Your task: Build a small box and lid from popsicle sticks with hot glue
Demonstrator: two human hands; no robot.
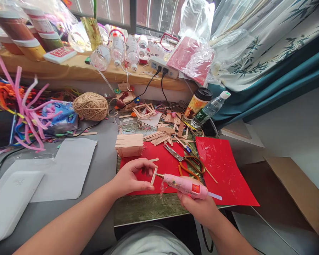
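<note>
Right hand (202,207) grips pink glue gun (186,186), nozzle touching wooden stick (154,176) pinched by left hand (131,177) fingers.

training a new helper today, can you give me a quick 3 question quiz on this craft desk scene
1. True or false: the right hand holds a pink glue gun.
2. What does the left hand pinch? A) scissors B) a short wooden stick C) a ball of twine
3. What colour is the sheet lying under the scissors?

Key:
1. True; its nozzle points at the wooden stick.
2. B. The ball of twine sits farther back on the left, untouched.
3. Red.
</note>
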